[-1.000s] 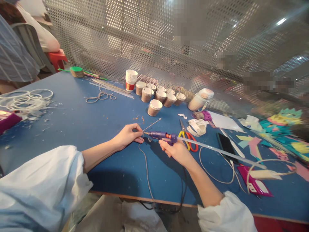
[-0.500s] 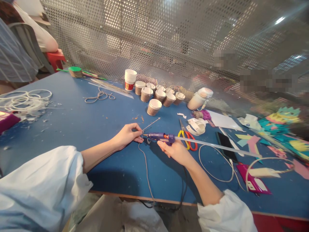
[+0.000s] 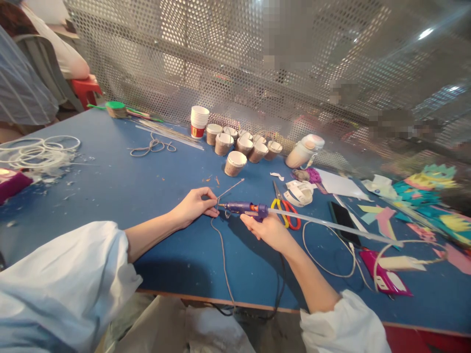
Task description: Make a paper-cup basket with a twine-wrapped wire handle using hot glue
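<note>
The right hand (image 3: 270,229) levelled the glue gun (image 3: 246,209) slightly; its trailing glue stick (image 3: 331,225) lay flatter.

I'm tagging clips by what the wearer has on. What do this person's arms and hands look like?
Both hands are bare: no gloves, rings or watch show on the left hand or the right hand. Loose white sleeves, the left sleeve and the right sleeve, end gathered near the elbows, leaving the forearms uncovered.

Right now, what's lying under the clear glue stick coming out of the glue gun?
Under the glue stick, the scissors with yellow and orange handles and the black phone lie on the blue table. The right hand covers the glue gun grip.
</note>
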